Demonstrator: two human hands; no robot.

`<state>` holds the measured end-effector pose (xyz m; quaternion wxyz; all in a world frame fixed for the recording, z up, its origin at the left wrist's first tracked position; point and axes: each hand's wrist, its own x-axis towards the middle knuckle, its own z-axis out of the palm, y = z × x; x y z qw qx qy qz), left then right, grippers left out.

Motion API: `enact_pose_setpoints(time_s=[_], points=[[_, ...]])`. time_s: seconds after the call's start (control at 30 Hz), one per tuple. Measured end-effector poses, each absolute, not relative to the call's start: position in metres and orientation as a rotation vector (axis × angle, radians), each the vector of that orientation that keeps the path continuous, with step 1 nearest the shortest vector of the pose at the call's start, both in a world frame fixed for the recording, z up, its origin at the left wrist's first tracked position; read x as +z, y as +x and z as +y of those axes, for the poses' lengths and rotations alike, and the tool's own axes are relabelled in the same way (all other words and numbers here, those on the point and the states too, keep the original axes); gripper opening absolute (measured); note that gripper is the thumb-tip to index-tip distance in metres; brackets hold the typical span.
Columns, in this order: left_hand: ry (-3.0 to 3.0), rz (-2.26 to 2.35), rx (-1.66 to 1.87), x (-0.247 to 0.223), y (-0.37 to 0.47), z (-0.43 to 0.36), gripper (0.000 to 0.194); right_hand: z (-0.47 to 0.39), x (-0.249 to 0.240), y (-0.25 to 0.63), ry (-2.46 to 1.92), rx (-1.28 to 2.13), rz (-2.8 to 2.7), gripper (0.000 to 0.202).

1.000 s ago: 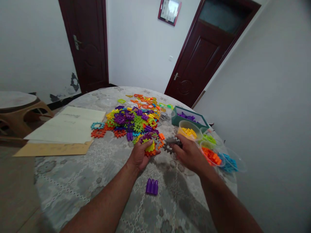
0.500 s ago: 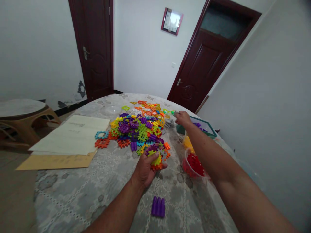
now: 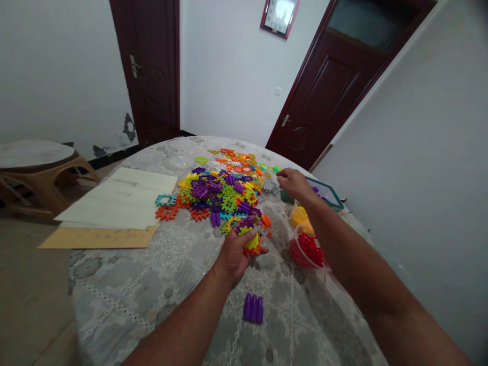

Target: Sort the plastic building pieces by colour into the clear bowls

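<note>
My left hand (image 3: 237, 250) is closed around a small bunch of plastic pieces (image 3: 249, 238), yellow, purple and orange. My right hand (image 3: 293, 183) reaches over the near-left edge of a green box (image 3: 337, 199) with purple pieces; its fingers look bent, and whether they hold anything is not clear. Between the hands and the far side lies a mixed heap of gear-edged pieces (image 3: 213, 195). A purple three-bar piece (image 3: 253, 308) lies alone on the tablecloth near me. Right of my left hand stands a clear tub (image 3: 306, 250) of red pieces.
Yellow pieces (image 3: 301, 219) in a clear container sit behind the red tub. Pale paper sheets (image 3: 118, 198) over a brown sheet (image 3: 95, 239) lie on the left of the round table (image 3: 152, 295). Beyond the table's left edge is a stool (image 3: 34, 152).
The view has tilted down and shifted left. The grey piece seen at my right fingertips earlier no longer shows there. My left hand still holds its bunch.
</note>
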<state>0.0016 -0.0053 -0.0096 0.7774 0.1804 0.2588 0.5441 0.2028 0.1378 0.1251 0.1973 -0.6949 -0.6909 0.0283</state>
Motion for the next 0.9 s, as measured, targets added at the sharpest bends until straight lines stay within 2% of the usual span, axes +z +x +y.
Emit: enact_pose_setpoints(time_s=[0.2, 0.27, 0.33, 0.4, 0.53, 0.63, 0.77, 0.9], points=[[0.407, 0.468, 1.192, -0.011, 0.007, -0.002, 0.050, -0.011, 0.115, 0.183, -1.541, 0.606, -2.566, 0.020], [0.408, 0.475, 1.225, -0.010, 0.008, -0.002, 0.047, -0.057, 0.103, 0.176, -1.499, 0.677, -2.656, 0.031], [0.428, 0.507, 1.218, -0.009, 0.008, -0.003, 0.045, -0.092, 0.088, 0.168, -1.539, 0.625, -2.688, 0.045], [0.448, 0.527, 1.197, -0.008, 0.006, -0.004, 0.046, -0.115, 0.072, 0.160, -1.601, 0.598, -2.672, 0.050], [0.452, 0.534, 1.197, -0.006, 0.004, -0.005, 0.043, -0.134, 0.048, 0.144, -1.640, 0.694, -2.629, 0.055], [0.436, 0.565, 1.204, -0.005, 0.003, -0.004, 0.040, -0.136, 0.041, 0.137, -1.650, 0.736, -2.601, 0.044], [0.426, 0.586, 1.199, -0.004, 0.002, -0.004, 0.045, -0.132, 0.058, 0.148, -1.578, 0.750, -2.572, 0.038], [0.430, 0.586, 1.176, -0.005, 0.002, -0.005, 0.040, -0.096, 0.089, 0.189, -1.499, 0.489, -2.495, 0.038]])
